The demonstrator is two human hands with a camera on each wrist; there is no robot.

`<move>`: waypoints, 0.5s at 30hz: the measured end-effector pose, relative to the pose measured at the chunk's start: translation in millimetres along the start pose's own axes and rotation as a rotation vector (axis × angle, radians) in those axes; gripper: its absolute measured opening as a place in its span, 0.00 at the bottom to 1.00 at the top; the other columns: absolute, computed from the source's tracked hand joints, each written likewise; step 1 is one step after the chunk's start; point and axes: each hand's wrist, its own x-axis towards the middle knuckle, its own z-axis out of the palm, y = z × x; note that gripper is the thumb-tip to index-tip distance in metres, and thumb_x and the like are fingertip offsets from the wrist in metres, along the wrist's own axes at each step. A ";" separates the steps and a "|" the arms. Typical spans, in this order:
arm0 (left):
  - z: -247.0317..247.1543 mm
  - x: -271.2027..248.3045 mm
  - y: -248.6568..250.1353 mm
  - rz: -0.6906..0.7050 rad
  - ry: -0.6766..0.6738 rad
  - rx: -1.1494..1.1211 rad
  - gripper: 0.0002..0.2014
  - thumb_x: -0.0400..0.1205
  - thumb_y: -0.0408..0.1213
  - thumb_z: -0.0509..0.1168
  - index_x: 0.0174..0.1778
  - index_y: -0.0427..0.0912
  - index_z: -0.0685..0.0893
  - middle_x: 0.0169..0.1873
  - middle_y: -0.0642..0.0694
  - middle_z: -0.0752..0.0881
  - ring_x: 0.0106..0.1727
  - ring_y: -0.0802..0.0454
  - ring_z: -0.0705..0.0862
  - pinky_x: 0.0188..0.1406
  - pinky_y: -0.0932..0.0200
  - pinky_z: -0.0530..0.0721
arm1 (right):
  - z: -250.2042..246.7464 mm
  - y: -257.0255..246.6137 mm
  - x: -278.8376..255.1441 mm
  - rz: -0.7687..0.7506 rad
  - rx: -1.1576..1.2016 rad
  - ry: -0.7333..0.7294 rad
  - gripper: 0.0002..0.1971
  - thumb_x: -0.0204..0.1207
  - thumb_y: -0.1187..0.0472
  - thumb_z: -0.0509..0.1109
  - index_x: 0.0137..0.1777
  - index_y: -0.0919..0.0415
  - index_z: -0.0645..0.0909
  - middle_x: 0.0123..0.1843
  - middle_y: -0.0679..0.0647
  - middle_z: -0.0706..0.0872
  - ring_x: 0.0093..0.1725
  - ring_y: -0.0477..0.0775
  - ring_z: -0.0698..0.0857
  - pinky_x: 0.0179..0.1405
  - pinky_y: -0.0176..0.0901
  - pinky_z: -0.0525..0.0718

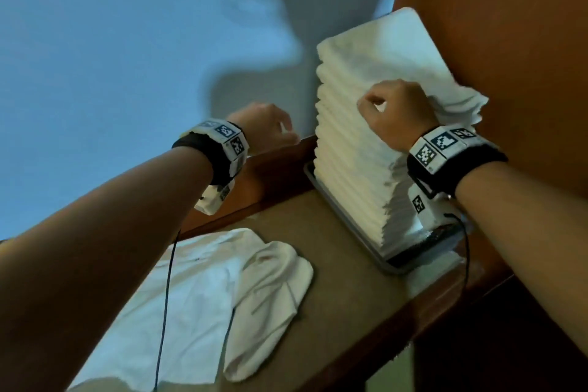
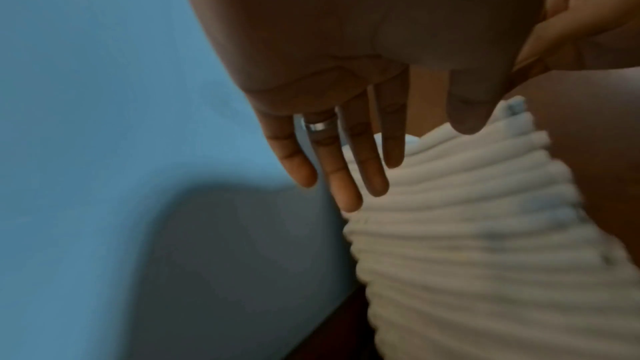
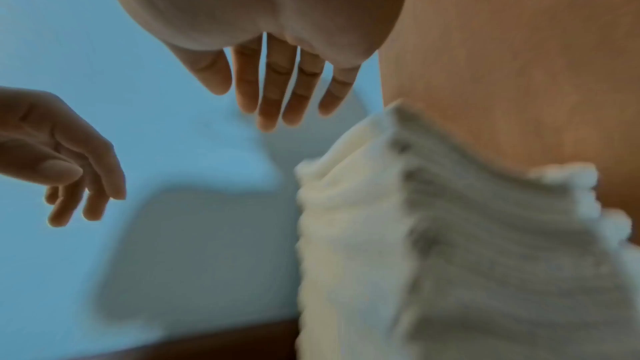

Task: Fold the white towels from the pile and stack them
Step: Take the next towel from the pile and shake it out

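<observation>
A tall stack of folded white towels (image 1: pixel 359 169) stands on a grey tray (image 1: pixel 346 219) at the right of the table, against a wooden panel. My right hand (image 1: pixel 394 114) hovers in front of the stack near its top. In the right wrist view the right hand (image 3: pixel 249 97) hangs with straight fingers and holds nothing beside the stack (image 3: pixel 450 229). My left hand (image 1: pixel 273 129) floats left of the stack, fingers relaxed and empty. Its fingers (image 2: pixel 394 147) reach toward the stack's edge (image 2: pixel 467 229). Loose white towels (image 1: pixel 197 296) lie spread at the lower left.
A rumpled towel (image 1: pixel 270 296) lies on the spread one. The brown table (image 1: pixel 334 264) has a raised wooden back edge (image 1: pixel 270 181). An orange wooden panel (image 1: pixel 493 25) closes off the right side, a blue wall (image 1: pixel 111 41) the back. Thin cables hang from both wrists.
</observation>
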 end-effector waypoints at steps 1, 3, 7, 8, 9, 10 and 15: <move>8.1 -25.3 -18.9 -0.029 -0.021 -0.003 0.17 0.82 0.57 0.68 0.54 0.49 0.90 0.50 0.48 0.91 0.51 0.49 0.87 0.58 0.51 0.85 | 17.1 -16.0 -19.1 0.011 0.036 -0.041 0.15 0.76 0.52 0.65 0.37 0.61 0.85 0.36 0.58 0.87 0.38 0.61 0.84 0.40 0.52 0.84; 26.3 -71.6 -59.4 -0.113 -0.071 0.004 0.16 0.81 0.56 0.69 0.50 0.46 0.91 0.47 0.47 0.91 0.49 0.47 0.87 0.55 0.50 0.86 | 52.3 -46.0 -55.6 0.050 0.097 -0.147 0.15 0.76 0.52 0.66 0.31 0.59 0.80 0.28 0.53 0.83 0.32 0.58 0.80 0.35 0.46 0.78; 60.8 -158.4 -139.2 -0.350 -0.207 0.007 0.15 0.78 0.56 0.70 0.47 0.48 0.90 0.48 0.46 0.91 0.50 0.43 0.88 0.56 0.47 0.87 | 120.6 -97.8 -116.0 0.115 0.113 -0.439 0.13 0.78 0.54 0.70 0.31 0.54 0.81 0.29 0.52 0.83 0.32 0.56 0.81 0.34 0.46 0.78; 68.3 -175.7 -155.3 -0.394 -0.239 0.001 0.15 0.78 0.56 0.71 0.47 0.49 0.90 0.49 0.46 0.91 0.51 0.43 0.88 0.57 0.47 0.87 | 135.3 -108.2 -127.0 0.135 0.092 -0.522 0.12 0.77 0.52 0.70 0.33 0.53 0.83 0.33 0.52 0.86 0.35 0.56 0.84 0.36 0.48 0.82; 75.8 -190.2 -169.0 -0.429 -0.264 0.001 0.15 0.79 0.56 0.71 0.49 0.49 0.90 0.50 0.46 0.91 0.52 0.43 0.88 0.58 0.47 0.86 | 150.4 -116.0 -136.5 0.151 0.068 -0.599 0.10 0.76 0.52 0.69 0.36 0.53 0.85 0.36 0.51 0.88 0.38 0.56 0.85 0.38 0.49 0.84; 83.3 -202.3 -179.9 -0.453 -0.277 0.003 0.16 0.79 0.56 0.71 0.53 0.49 0.90 0.52 0.46 0.90 0.54 0.43 0.87 0.58 0.48 0.86 | 164.3 -122.6 -145.1 0.160 0.050 -0.666 0.09 0.76 0.52 0.69 0.38 0.53 0.86 0.39 0.52 0.89 0.41 0.58 0.86 0.40 0.48 0.84; 126.9 -224.7 -201.6 -0.483 -0.342 -0.034 0.09 0.81 0.56 0.68 0.46 0.56 0.83 0.53 0.48 0.87 0.52 0.45 0.83 0.56 0.50 0.84 | 218.4 -132.4 -178.5 0.186 -0.044 -0.836 0.11 0.81 0.59 0.66 0.48 0.65 0.88 0.49 0.63 0.89 0.53 0.65 0.85 0.43 0.43 0.73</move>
